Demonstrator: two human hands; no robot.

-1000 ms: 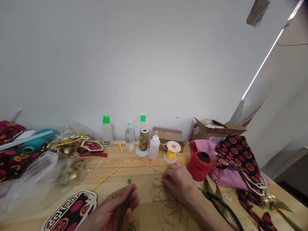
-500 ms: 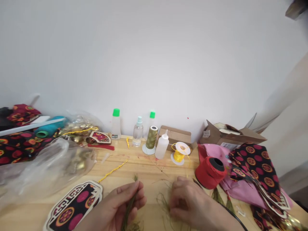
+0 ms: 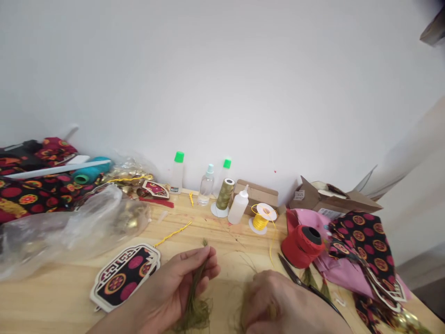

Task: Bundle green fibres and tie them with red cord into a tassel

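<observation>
In the head view, a bundle of green thread (image 3: 199, 313) is held upright by the left hand (image 3: 181, 280), its narrow tip poking out above the thumb and its loose lower end spread beneath the palm, over the table (image 3: 52, 297). The two hands are apart; the right hand (image 3: 274, 297) is half curled and blurred just above the table, near some loose strands (image 3: 238, 308), and whether any of them are pinched cannot be told. The bundle is judged to be very light, soft and limp, with no stiffness of its own, so it is likely to be splayed or tangled if gripped low. It is best taken near the tip, where the strands are gathered closely, with a light but steady pinch, since fine threads may be slipped out singly. Beyond the right hand, scissors (image 3: 290, 269) are seen lying beside a red spool (image 3: 301, 250), well apart from the bundle.
</observation>
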